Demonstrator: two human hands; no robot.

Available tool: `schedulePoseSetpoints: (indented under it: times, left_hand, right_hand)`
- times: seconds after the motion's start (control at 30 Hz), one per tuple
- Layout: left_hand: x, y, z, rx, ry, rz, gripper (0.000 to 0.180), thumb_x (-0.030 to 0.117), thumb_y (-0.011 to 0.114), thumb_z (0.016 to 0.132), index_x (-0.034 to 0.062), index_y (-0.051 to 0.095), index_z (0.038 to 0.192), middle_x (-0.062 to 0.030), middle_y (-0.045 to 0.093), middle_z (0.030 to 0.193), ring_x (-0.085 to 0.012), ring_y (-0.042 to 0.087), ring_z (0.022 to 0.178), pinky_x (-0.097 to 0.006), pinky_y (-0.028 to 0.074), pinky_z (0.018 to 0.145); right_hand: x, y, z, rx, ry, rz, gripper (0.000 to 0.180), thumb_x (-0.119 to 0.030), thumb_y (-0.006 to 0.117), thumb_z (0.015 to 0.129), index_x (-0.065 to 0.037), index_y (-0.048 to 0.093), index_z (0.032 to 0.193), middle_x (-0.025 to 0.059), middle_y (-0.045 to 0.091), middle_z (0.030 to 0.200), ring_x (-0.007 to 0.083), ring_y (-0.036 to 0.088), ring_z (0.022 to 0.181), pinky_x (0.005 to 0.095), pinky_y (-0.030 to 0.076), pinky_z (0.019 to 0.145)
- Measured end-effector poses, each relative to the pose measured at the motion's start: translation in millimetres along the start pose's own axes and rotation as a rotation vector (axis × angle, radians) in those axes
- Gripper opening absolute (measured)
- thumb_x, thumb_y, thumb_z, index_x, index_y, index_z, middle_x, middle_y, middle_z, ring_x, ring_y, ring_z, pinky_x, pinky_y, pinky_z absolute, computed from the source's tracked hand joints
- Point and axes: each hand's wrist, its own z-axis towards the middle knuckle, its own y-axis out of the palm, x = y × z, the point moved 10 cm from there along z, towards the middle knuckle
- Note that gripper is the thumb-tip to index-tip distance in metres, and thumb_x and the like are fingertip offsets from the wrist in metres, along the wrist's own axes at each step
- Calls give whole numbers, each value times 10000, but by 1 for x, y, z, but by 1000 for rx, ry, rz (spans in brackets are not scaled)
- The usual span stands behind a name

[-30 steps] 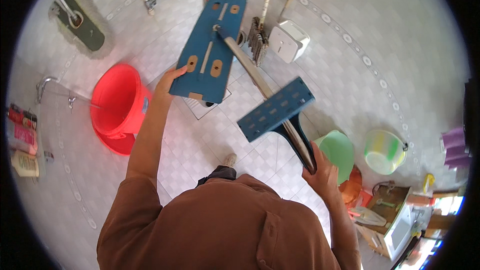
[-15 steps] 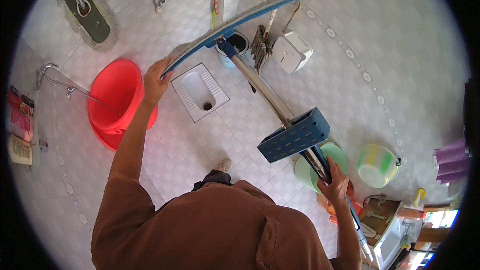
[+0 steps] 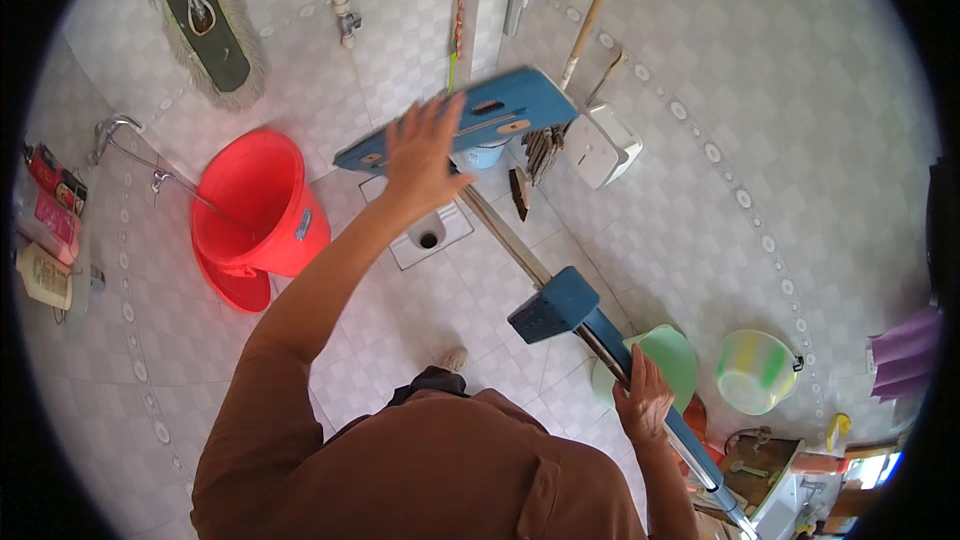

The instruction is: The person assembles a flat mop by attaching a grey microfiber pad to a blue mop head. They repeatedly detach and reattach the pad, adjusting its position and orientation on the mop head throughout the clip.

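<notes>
My right hand (image 3: 645, 398) is wrapped around the pole of a flat mop, just below the blue wringer block (image 3: 562, 304). The mop's metal shaft (image 3: 505, 238) runs up and away to a wide blue mop head (image 3: 520, 108), raised off the floor with its flat blue side turned to view. Over the left half of that head my left hand (image 3: 425, 162) is spread, fingers apart and slightly blurred. Whether its palm touches the plate cannot be made out. The shaft's joint is partly hidden behind the hand and head.
A white squat toilet (image 3: 405, 252) lies in the tiled floor beneath the mop. Left stands a red bucket (image 3: 310, 230); a grey-green dust mop (image 3: 215, 50) is against the far wall. Green basins (image 3: 668, 360), a white bin-like box (image 3: 600, 150) and an old mop (image 3: 543, 152) are at right.
The mop head has turned from edge-on to showing its flat blue side. My left hand has let go of its left end and moved right, over the plate. The wringer block has turned too.
</notes>
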Motion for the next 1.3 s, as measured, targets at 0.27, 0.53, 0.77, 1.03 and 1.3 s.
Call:
schedulePoseSetpoints:
  times: [0.27, 0.53, 0.77, 1.03, 1.3]
  left_hand:
    - [-84, 125, 87, -446, -88, -92, 1114, 633, 716, 634, 88, 192, 1453, -254, 270, 1433, -347, 289, 1335, -447, 294, 1059]
    - [-53, 205, 43, -897, 3, -374, 865, 445, 791, 635, 79, 418, 1324, -179, 476, 1303, -300, 442, 1217, -377, 389, 981]
    - [-36, 125, 36, -222, 162, -337, 326, 169, 740, 708, 4, 614, 960, -138, 624, 940, -260, 605, 853, -353, 464, 749]
    - [-93, 77, 42, 99, -228, -630, 260, 134, 713, 787, 17, 577, 976, -86, 639, 779, -125, 571, 683, -256, 455, 624]
    - [-182, 49, 61, 532, -463, -1204, 167, 60, 694, 809, 10, 622, 952, -24, 643, 877, -103, 570, 765, -240, 457, 702]
  right_hand:
    - [-11, 27, 1, -59, -80, 27, 669, 1, 672, 615, 25, 462, 1250, 166, 592, 1039, 315, 589, 825, 400, 491, 675]
    - [-10, 42, -6, -174, -50, 51, 600, -54, 688, 649, -3, 501, 1217, 137, 605, 1015, 296, 606, 802, 400, 493, 675]
    - [23, 85, -24, -377, 90, 187, 546, -117, 683, 682, -76, 525, 1203, 120, 620, 970, 293, 623, 803, 414, 492, 666]
    - [33, 103, -16, -456, 218, 50, 488, -89, 686, 668, -86, 491, 1115, 126, 558, 918, 314, 591, 821, 441, 475, 676]
    - [38, 94, -44, -394, 261, 134, 584, -179, 784, 649, -89, 490, 1145, 154, 611, 985, 333, 617, 861, 421, 483, 709]
